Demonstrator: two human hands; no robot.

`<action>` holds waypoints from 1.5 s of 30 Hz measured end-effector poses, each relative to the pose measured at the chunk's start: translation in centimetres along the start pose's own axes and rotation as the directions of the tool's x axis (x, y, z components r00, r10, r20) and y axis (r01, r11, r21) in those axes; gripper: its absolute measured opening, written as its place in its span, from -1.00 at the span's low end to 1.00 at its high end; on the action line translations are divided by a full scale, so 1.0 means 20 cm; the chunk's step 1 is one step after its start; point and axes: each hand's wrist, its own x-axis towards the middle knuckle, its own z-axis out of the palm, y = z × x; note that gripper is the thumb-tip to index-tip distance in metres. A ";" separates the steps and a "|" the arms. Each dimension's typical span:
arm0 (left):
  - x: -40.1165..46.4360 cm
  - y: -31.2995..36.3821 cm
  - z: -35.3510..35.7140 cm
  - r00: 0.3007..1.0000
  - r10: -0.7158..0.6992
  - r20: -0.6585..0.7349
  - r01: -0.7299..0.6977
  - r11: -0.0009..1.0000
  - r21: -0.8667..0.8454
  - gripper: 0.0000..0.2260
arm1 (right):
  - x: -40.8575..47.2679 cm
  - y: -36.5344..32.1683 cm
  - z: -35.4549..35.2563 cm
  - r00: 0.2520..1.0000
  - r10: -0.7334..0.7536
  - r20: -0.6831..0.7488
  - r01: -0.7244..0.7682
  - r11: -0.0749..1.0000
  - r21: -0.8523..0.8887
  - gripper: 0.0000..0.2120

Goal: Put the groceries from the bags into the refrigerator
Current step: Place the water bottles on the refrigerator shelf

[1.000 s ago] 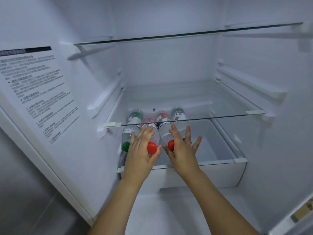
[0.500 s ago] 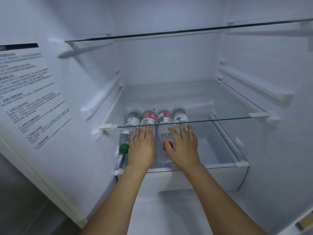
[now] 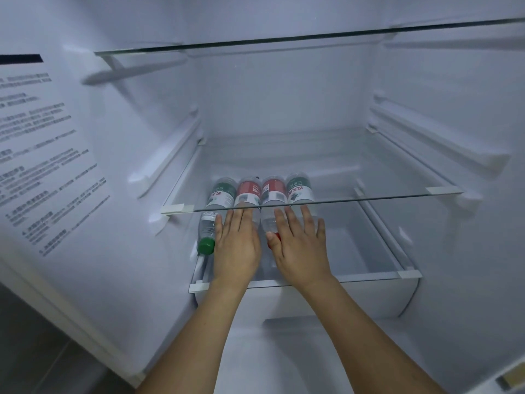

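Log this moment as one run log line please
stage: settling bottles | left hand: flat on red-label bottle | right hand: flat on bottles | four bottles lying on lower shelf

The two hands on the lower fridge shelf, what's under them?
Four water bottles lying side by side. The left hand covers a red-label bottle, cap hidden; the right hand covers another red-label bottle and the rightmost green-label bottle.

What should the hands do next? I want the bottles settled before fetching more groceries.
Probably lift both hands away. The four bottles lie side by side on the lower glass shelf, and the left hand and right hand rest flat on them, gripping nothing.
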 end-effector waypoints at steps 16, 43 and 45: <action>-0.01 0.04 -0.07 0.999 -0.045 0.002 0.046 0.998 -0.038 -0.57 | -0.04 0.02 -0.06 0.994 0.025 -0.109 -0.012 0.993 0.119 -0.39; -0.26 0.09 -0.56 0.969 -0.025 0.245 0.032 0.999 -0.027 -0.47 | -0.28 -0.08 -0.54 0.914 0.033 0.403 -0.049 0.998 0.031 -0.36; -0.30 0.12 -0.61 0.966 -0.033 0.258 0.037 0.999 -0.010 -0.46 | -0.31 -0.10 -0.58 0.910 0.010 0.414 -0.019 1.000 0.017 -0.36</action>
